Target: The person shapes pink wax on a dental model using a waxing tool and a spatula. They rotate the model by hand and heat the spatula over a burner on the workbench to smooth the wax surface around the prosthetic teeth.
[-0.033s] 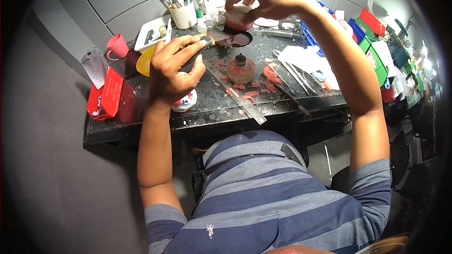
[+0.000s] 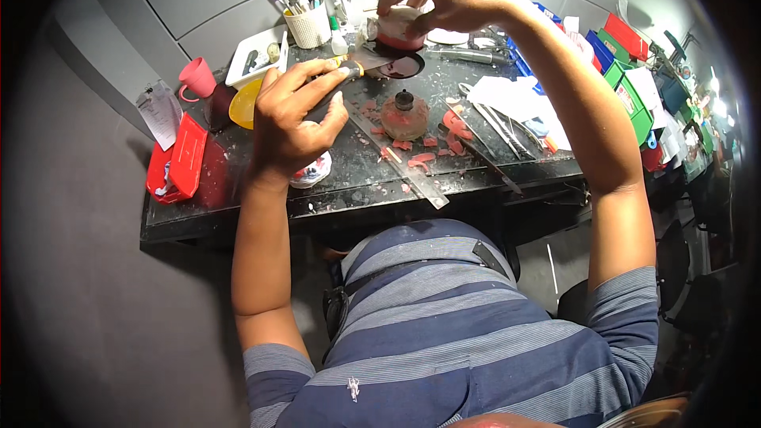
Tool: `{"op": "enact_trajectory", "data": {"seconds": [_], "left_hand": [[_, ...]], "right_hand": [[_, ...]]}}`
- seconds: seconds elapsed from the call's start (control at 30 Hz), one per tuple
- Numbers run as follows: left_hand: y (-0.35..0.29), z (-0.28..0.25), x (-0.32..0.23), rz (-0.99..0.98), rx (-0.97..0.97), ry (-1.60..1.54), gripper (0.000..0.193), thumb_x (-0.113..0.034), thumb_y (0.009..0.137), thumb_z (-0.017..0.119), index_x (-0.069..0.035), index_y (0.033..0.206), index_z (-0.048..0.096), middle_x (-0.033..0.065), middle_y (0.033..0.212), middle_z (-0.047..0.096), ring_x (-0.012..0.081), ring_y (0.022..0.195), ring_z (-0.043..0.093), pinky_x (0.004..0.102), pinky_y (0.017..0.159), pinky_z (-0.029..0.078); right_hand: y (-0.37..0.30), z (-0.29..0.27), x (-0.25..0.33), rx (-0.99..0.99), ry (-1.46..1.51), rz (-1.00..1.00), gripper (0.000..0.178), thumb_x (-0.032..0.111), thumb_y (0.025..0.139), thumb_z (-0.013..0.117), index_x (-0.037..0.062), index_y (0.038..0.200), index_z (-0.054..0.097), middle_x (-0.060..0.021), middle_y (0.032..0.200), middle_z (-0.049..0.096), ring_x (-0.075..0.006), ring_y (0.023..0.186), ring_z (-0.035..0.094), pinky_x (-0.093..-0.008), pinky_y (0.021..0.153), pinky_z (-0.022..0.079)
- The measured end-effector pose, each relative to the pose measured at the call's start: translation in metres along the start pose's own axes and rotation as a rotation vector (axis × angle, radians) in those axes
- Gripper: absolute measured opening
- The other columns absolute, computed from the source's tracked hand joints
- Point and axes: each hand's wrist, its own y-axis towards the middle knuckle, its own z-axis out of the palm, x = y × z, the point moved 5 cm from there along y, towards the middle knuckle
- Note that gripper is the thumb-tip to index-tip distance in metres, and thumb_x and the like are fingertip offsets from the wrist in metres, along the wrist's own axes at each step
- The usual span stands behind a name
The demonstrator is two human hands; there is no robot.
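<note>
Head view: pink waxy scraps (image 2: 420, 160) litter the black counter (image 2: 349, 190); work looks partly done, 1 piece likely unfinished. Beyond, the left hand's (image 2: 297, 115) grip clasps a dark-handled, flat-bladed metal tool (image 2: 350, 71). Farther, the right hand (image 2: 440, 0) pinches a rounded white-and-pink block (image 2: 403, 29) between thumb and fingers, near a black round dish (image 2: 421, 66).

On the bench (image 2: 342, 181), the jar (image 2: 404, 120) stands between the ruler (image 2: 418, 182) (on its left) and the tools (image 2: 493, 166).
</note>
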Motion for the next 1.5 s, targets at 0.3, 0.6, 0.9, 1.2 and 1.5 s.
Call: {"op": "enact_trajectory", "data": {"seconds": [0.3, 0.6, 0.9, 1.2, 1.5], "left_hand": [[-0.002, 0.000, 0.002, 0.004, 0.005, -0.005, 0.031, -0.004, 0.073, 0.076, -0.006, 0.103, 0.080, 0.0094, 0.104, 0.077, 0.0252, 0.088, 0.071, 0.0352, 0.079, 0.050], [-0.001, 0.001, -0.001, -0.010, 0.014, 0.000, 0.031, -0.004, 0.073, 0.076, -0.006, 0.104, 0.080, 0.0093, 0.104, 0.078, 0.0253, 0.090, 0.071, 0.0349, 0.082, 0.050], [-0.003, 0.001, 0.002, -0.008, 0.008, 0.000, 0.031, -0.004, 0.073, 0.076, -0.006, 0.104, 0.080, 0.0090, 0.105, 0.077, 0.0251, 0.088, 0.070, 0.0347, 0.082, 0.050], [-0.008, -0.010, 0.010, -0.050, 0.001, 0.069, 0.032, -0.003, 0.073, 0.076, -0.005, 0.105, 0.080, 0.0099, 0.106, 0.077, 0.0255, 0.093, 0.071, 0.0357, 0.084, 0.050], [-0.035, -0.041, 0.006, -0.079, -0.071, 0.113, 0.034, -0.001, 0.076, 0.075, -0.005, 0.109, 0.079, 0.0116, 0.105, 0.077, 0.0273, 0.091, 0.072, 0.0381, 0.079, 0.049]], "right_hand": [[-0.002, 0.001, 0.007, 0.032, 0.074, 0.040, 0.051, 0.007, 0.076, 0.087, 0.0058, 0.125, 0.074, -0.0100, 0.126, 0.075, -0.0275, 0.116, 0.072, -0.0439, 0.105, 0.057], [-0.003, -0.003, 0.011, 0.033, -0.010, 0.038, 0.050, 0.012, 0.077, 0.088, 0.0059, 0.124, 0.074, -0.0101, 0.124, 0.076, -0.0261, 0.114, 0.072, -0.0441, 0.106, 0.057], [-0.003, 0.000, 0.006, 0.033, 0.089, 0.008, 0.051, 0.005, 0.074, 0.086, 0.0061, 0.123, 0.074, -0.0107, 0.120, 0.077, -0.0270, 0.109, 0.073, -0.0445, 0.102, 0.058], [-0.016, -0.001, -0.013, 0.042, 0.196, -0.098, 0.053, 0.018, 0.074, 0.089, 0.0084, 0.124, 0.074, -0.0076, 0.122, 0.076, -0.0237, 0.115, 0.070, -0.0454, 0.108, 0.054], [-0.095, -0.002, -0.077, -0.233, 0.773, 0.367, 0.050, 0.014, 0.094, 0.075, -0.0009, 0.140, 0.060, -0.0149, 0.128, 0.071, -0.0194, 0.110, 0.070, -0.0345, 0.092, 0.058]]}}
